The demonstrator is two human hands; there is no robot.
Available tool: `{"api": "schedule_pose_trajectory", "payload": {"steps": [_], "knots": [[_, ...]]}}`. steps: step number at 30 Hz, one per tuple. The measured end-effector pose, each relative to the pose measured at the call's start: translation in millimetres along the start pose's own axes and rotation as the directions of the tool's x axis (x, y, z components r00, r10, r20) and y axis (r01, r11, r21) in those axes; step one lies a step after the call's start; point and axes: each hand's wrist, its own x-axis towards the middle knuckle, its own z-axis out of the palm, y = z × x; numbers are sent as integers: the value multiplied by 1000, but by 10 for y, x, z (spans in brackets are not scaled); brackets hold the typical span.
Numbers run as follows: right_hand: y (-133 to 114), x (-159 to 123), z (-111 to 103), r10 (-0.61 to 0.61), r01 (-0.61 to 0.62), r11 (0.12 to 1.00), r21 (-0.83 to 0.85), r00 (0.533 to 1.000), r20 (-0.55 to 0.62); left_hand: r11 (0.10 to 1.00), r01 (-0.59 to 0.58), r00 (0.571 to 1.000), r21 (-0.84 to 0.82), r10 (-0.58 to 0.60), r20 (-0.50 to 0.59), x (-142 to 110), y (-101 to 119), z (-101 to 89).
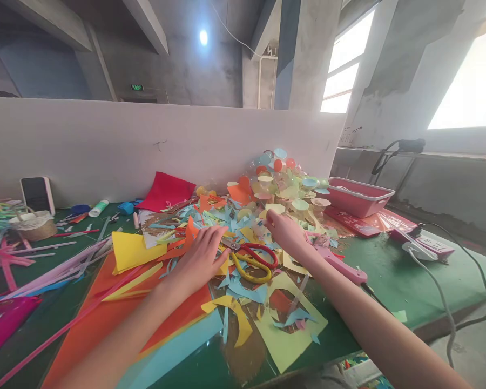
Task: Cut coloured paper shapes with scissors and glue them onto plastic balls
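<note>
My left hand (pixel 202 251) hovers at or just over the paper scraps with its fingers stretched out, holding nothing I can see. Beside its fingertips lie scissors (pixel 253 273) with one red and one yellow handle. Farther right, my right hand (pixel 287 231) is closed, fingers bent down at the front of a heap of small paper-topped cups (pixel 299 204). What it grips is hidden behind the fingers; a clear, shiny piece shows by them. Below that wrist lies a pink glue gun (pixel 342 266). Orange paper sheets (pixel 93 305) spread under my left forearm.
Pink strips (pixel 60 265) and a phone (pixel 37 194) are on the left. A red sheet (pixel 166 192) leans near the white partition (pixel 85 146). At the right stand a pink basket (pixel 360 197) and a power strip (pixel 423 246) with trailing cables. Pale green paper (pixel 285 346) lies in front.
</note>
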Motion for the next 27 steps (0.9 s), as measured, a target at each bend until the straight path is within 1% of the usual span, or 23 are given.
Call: {"api": "schedule_pose_trajectory", "payload": {"steps": [4,8,14,20,27], "knots": [[29,13,39,-112,112,994,-6,992,-64,1000,-7,1000,14,7,8,8,-14,-4],[56,30,94,-153,154,988,14,986,-62,999,-29,1000,43,29,4,15,-22,2],[66,32,102,-133,137,989,51,989,-70,996,-51,998,69,49,25,9,-31,7],[58,33,59,-104,111,989,102,992,-66,998,-41,998,55,39,43,17,-23,-3],[76,75,66,-82,90,985,145,995,-64,999,-34,998,42,32,53,21,4,-27]]}}
